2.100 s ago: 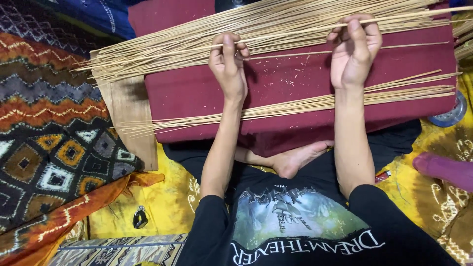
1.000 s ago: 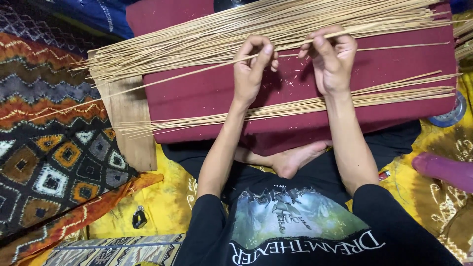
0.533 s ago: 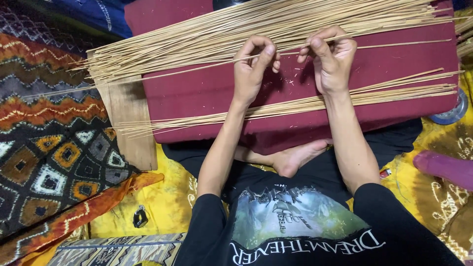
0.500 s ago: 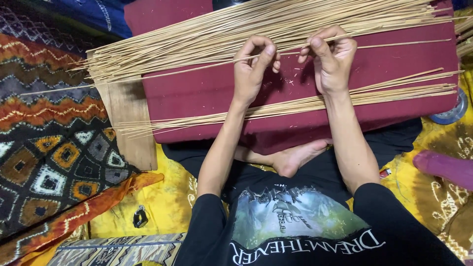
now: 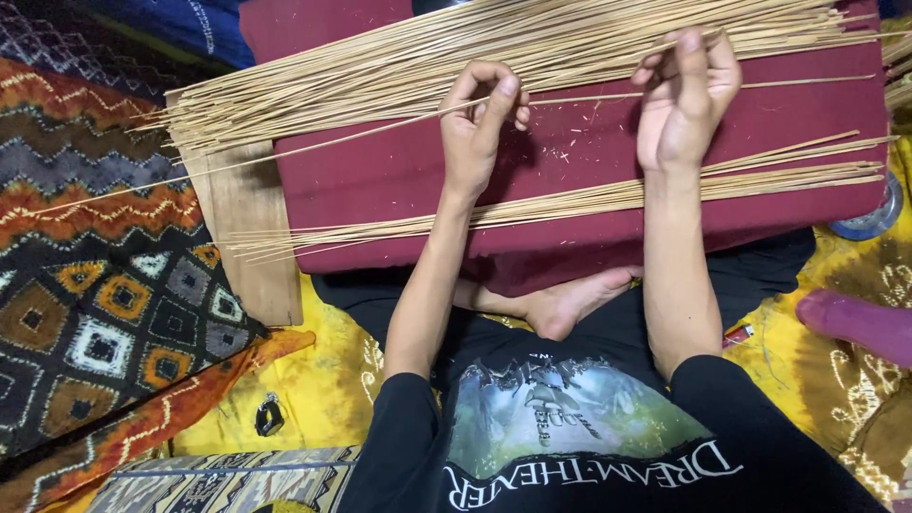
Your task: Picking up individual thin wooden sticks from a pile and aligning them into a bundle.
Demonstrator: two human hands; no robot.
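- A patterned cloth (image 5: 104, 285) of zigzags and diamonds in orange, black and grey lies to the left of the maroon cushion (image 5: 589, 152)
- A bare wooden board (image 5: 247, 237) sticks out from under the left end of the maroon cushion, its near corner over a yellow cloth (image 5: 313, 389)
- A thick far bundle of thin pale sticks (image 5: 380, 71) lies across the far edge of the maroon cushion, its ends fanning out past the left end over the board
- The left hand (image 5: 480, 133) rests on the middle of the maroon cushion, fingers curled in and closed in a pinch on one single stick (image 5: 313, 145), which slants down past the cushion's left end
- A thinner near row of sticks (image 5: 589, 198) lies along the near edge of the maroon cushion, passing under both forearms
- A bare foot (image 5: 560, 304) shows just below the maroon cushion's near edge, between the two arms
- The right hand (image 5: 684, 100) sits on the right half of the maroon cushion, fingers bent and gathered at the far bundle; whether it actually grips a stick there I cannot tell
- A round blue lid-like thing (image 5: 869, 220) peeks out at the right end of the maroon cushion
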